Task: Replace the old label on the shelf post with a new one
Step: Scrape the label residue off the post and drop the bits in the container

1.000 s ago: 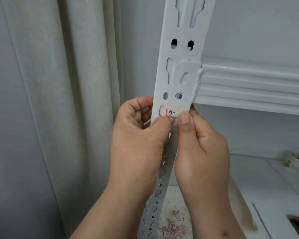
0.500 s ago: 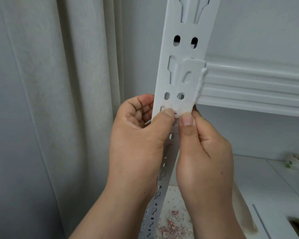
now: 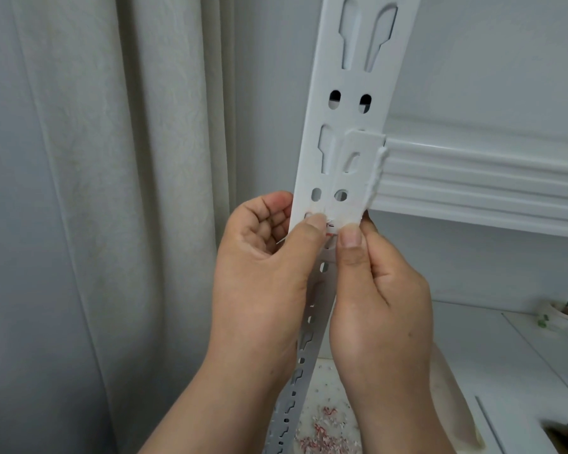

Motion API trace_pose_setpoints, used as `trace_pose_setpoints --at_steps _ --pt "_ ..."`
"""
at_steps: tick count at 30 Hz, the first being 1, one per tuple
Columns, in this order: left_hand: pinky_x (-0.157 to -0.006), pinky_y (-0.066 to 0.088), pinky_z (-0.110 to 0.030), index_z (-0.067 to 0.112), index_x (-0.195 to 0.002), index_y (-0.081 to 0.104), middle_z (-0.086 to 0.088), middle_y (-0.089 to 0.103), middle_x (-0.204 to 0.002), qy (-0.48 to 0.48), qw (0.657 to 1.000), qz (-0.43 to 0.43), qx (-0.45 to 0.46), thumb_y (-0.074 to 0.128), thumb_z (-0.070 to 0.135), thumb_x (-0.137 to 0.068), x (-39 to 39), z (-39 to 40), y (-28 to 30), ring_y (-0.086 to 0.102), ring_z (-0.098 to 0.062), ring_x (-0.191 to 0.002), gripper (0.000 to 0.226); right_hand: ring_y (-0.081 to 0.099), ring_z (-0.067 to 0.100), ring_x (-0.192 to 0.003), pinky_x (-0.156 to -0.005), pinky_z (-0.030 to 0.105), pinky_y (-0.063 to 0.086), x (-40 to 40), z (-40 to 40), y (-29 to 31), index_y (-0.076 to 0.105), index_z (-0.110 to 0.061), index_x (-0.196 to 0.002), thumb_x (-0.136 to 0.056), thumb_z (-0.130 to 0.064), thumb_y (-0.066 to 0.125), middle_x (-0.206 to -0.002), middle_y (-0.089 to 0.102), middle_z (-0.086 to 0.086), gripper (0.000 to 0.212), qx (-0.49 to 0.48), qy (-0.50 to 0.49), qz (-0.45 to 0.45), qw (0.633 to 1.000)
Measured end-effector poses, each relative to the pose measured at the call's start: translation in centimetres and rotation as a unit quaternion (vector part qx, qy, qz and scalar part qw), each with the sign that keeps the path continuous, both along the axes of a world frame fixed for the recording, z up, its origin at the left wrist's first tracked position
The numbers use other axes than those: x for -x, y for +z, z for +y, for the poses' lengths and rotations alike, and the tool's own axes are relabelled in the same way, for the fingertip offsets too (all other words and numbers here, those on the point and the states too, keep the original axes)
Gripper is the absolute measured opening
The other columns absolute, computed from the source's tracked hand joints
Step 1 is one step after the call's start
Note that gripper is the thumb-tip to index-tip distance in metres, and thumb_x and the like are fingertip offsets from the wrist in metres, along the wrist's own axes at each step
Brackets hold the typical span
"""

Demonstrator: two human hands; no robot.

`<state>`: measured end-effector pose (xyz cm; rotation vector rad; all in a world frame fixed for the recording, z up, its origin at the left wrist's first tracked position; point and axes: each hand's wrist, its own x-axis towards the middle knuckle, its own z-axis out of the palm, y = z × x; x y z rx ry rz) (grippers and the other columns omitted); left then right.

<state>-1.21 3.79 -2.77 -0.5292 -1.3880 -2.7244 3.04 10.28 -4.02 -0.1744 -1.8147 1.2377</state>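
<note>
A white metal shelf post (image 3: 351, 103) with keyhole slots runs from the top down the middle of the view. A small white label with a red edge (image 3: 331, 229) is on the post just below a pair of oval holes; only a sliver shows between my thumbs. My left hand (image 3: 269, 273) grips the post from the left, its fingers curled behind the edge and its thumb flat over the label's left part. My right hand (image 3: 381, 299) pinches the post from the right, its thumb pressing on the label's right part.
A white ribbed shelf beam (image 3: 479, 178) hooks into the post and runs right. A pale curtain (image 3: 112, 191) hangs at the left. Red and white paper shreds (image 3: 322, 434) lie below. A small cup (image 3: 563, 314) stands on a white surface (image 3: 492, 365) at the right.
Both thumbs have slid up over the label. Its handwritten part, visible a second ago, is now covered and only a red sliver shows.
</note>
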Motion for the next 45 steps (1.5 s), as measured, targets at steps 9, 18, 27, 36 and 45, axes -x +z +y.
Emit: trace_pose_setpoints --at_steps 9,18,27,36,45 --pt "-0.069 0.057 -0.026 0.019 -0.102 0.064 -0.003 0.078 -0.095 -0.003 1.0 0.002 0.009 0.07 0.014 -0.067 0.17 0.06 0.07 0.075 -0.018 -0.084 0.036 0.061 -0.008 -0.086 -0.064 0.0 0.04 0.2 -0.16 -0.11 0.069 -0.029 -0.111 -0.092 -0.042 0.037 -0.09 0.071 -0.013 0.04 -0.004 -0.021 -0.003 1.0" --pt "-0.076 0.058 -0.03 0.018 -0.103 0.064 -0.004 0.077 -0.098 -0.015 1.0 -0.002 0.002 0.071 0.01 -0.07 0.09 0.01 -0.13 0.075 -0.018 -0.089 0.035 0.061 -0.006 -0.086 -0.063 0.0 0.04 0.38 -0.23 -0.24 0.069 -0.029 -0.111 -0.093 -0.042 0.036 -0.091 0.071 -0.012 0.04 -0.015 -0.03 -0.001 0.999" --pt "-0.071 0.058 -0.027 0.019 -0.103 0.064 -0.004 0.077 -0.097 0.004 1.0 0.006 0.01 0.069 0.016 -0.068 0.05 0.19 0.12 0.074 -0.02 -0.086 0.035 0.06 -0.005 -0.083 -0.061 0.0 0.039 0.39 -0.17 -0.24 0.069 -0.026 -0.111 -0.093 -0.041 0.035 -0.088 0.07 -0.011 0.04 -0.018 -0.03 -0.003 0.999" --pt "-0.072 0.059 -0.028 0.014 -0.105 0.063 -0.007 0.077 -0.098 0.001 1.0 0.004 0.004 0.066 0.011 -0.066 -0.04 0.22 0.29 0.075 -0.021 -0.087 0.039 0.061 -0.001 -0.08 -0.062 0.003 0.041 0.28 -0.28 -0.07 0.068 -0.027 -0.108 -0.093 -0.043 0.034 -0.087 0.07 -0.01 0.04 -0.012 -0.024 -0.013 1.0" --pt "-0.077 0.058 -0.037 0.014 -0.106 0.063 -0.01 0.076 -0.102 -0.013 1.0 -0.015 0.0 0.068 0.008 -0.071 -0.26 0.03 0.15 0.073 -0.028 -0.096 0.036 0.053 -0.001 -0.069 -0.06 0.006 0.039 0.36 -0.3 0.02 0.068 -0.024 -0.102 -0.093 -0.042 0.034 -0.075 0.063 -0.011 0.039 -0.015 -0.03 -0.016 0.999"
